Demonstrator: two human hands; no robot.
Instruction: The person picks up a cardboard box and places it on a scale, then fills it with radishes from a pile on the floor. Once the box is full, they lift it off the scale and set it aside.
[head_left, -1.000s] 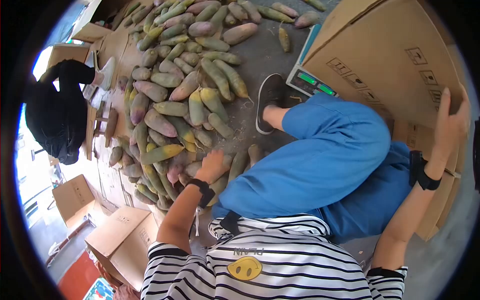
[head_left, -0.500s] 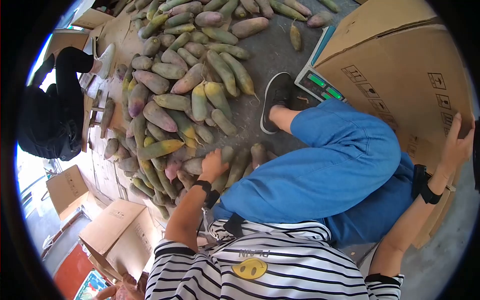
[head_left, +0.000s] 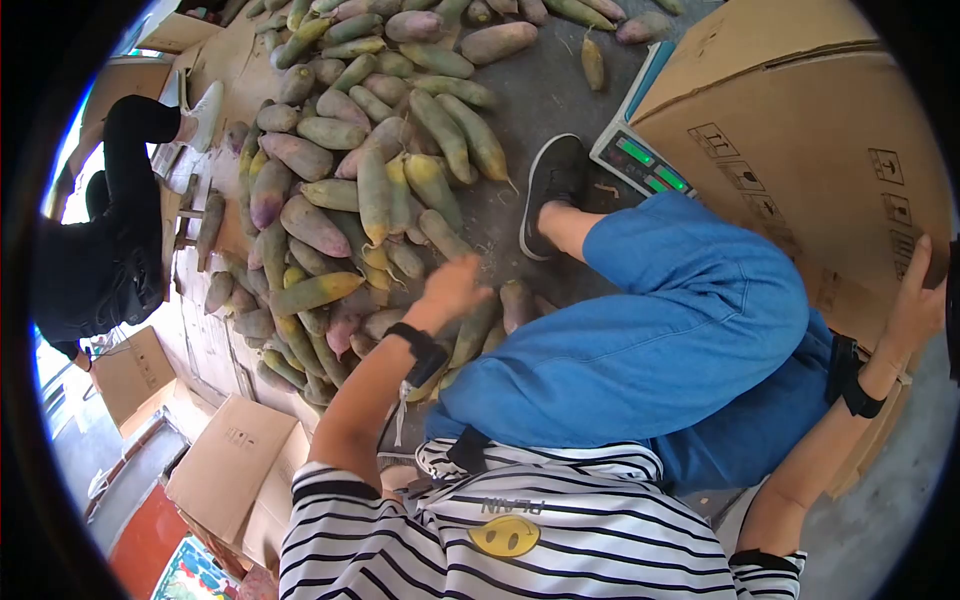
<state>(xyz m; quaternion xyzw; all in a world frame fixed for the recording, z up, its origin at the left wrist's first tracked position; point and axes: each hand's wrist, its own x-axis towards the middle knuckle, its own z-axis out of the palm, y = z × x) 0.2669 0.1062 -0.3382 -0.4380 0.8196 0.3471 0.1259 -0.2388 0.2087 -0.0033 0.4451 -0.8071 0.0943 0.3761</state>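
My left hand hovers over the near edge of a large pile of green and purple radishes, its fingers apart and slightly blurred, with no radish visible in it. A greenish radish lies lengthwise on top of the pile, beyond that hand. At the far right, my right hand grips the side edge of a big cardboard box; part of its fingers is hard to make out. The box stands over a scale with green lit displays.
My bent leg in blue trousers lies between my hands, with my dark shoe beside the scale. Another person in black is at the left. An open cardboard box stands at the lower left.
My left hand has lifted from the near radishes and moved slightly up and right. A greenish radish now lies on top of the pile where none lay before. My right hand stays at the box.
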